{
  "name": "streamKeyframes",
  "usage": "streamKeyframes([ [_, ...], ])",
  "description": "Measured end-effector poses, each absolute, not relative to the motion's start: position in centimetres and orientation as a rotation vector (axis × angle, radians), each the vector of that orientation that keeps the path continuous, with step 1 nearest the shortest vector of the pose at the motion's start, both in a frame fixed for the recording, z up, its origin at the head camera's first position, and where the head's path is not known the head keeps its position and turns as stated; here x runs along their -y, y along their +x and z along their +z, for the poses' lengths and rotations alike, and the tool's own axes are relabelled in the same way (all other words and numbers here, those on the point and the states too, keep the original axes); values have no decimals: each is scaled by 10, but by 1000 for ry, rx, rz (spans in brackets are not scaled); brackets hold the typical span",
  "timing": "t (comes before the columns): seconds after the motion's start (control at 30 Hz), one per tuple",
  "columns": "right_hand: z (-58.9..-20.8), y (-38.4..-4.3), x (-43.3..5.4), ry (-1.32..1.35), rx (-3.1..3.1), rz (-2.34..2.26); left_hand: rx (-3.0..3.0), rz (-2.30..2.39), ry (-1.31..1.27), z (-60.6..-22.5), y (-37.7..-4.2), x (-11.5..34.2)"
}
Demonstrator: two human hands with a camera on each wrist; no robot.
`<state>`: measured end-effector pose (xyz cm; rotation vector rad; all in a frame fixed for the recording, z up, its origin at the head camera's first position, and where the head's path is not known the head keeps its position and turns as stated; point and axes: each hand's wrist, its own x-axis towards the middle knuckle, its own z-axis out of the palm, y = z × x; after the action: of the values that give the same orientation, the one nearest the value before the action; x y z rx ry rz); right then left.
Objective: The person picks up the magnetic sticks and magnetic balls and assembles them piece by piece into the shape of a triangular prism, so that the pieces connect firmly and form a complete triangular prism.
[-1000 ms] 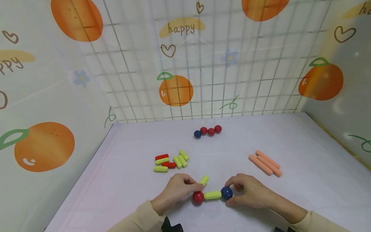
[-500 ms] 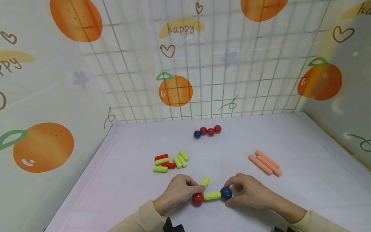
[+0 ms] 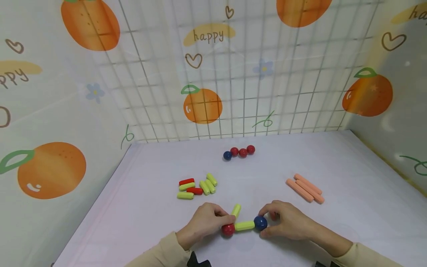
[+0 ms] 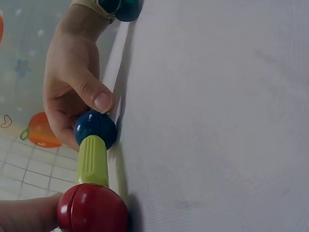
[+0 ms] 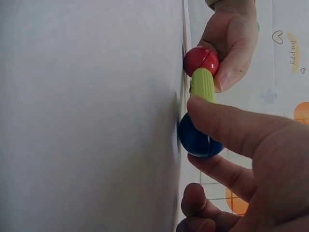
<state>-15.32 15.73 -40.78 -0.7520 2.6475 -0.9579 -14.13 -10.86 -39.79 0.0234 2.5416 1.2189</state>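
Observation:
A yellow-green stick [image 3: 244,226] joins a red ball [image 3: 228,229] to a blue ball [image 3: 260,223], low over the front of the table. A second yellow-green stick [image 3: 236,210] points away from the red ball. My left hand [image 3: 205,222] pinches this second stick beside the red ball; its thumb covers the joint. In the left wrist view a finger [image 4: 29,212] touches the red ball. My right hand [image 3: 291,221] holds the blue ball [image 5: 195,137] between thumb and index finger. Its other fingers curl loosely below in the right wrist view.
Short yellow-green and red sticks [image 3: 194,191] lie beyond my left hand. Three longer orange sticks [image 3: 304,189] lie at the right. One blue ball [image 3: 227,155] and three red balls [image 3: 243,152] stand near the back, before a printed curtain [image 3: 207,74].
My left hand has shifted very slightly right and toward me, and the second stick has tilted a little. My right hand keeps its place on the blue ball.

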Motion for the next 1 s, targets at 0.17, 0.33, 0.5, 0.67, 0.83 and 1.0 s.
streamKeyframes([
  [0.17, -409, -154, -157, -743, -2641, -954, -2488, 1219, 22, -398, -140, 111],
  [0.33, -410, -154, -156, -741, -2633, -953, -2466, 1216, 27, -397, -137, 114],
  [0.5, -411, -155, -154, -738, -2629, -955, -2447, 1233, 27, -397, -134, 119],
  [0.67, -410, -155, -152, -770, -2644, -950, -2439, 1245, 39, -395, -132, 125],
  [0.83, -408, -156, -149, -762, -2637, -946, -2448, 1240, 46, -394, -130, 131],
  [1.0, -407, -159, -150, -770, -2627, -933, -2478, 1221, 40, -395, -129, 133],
])
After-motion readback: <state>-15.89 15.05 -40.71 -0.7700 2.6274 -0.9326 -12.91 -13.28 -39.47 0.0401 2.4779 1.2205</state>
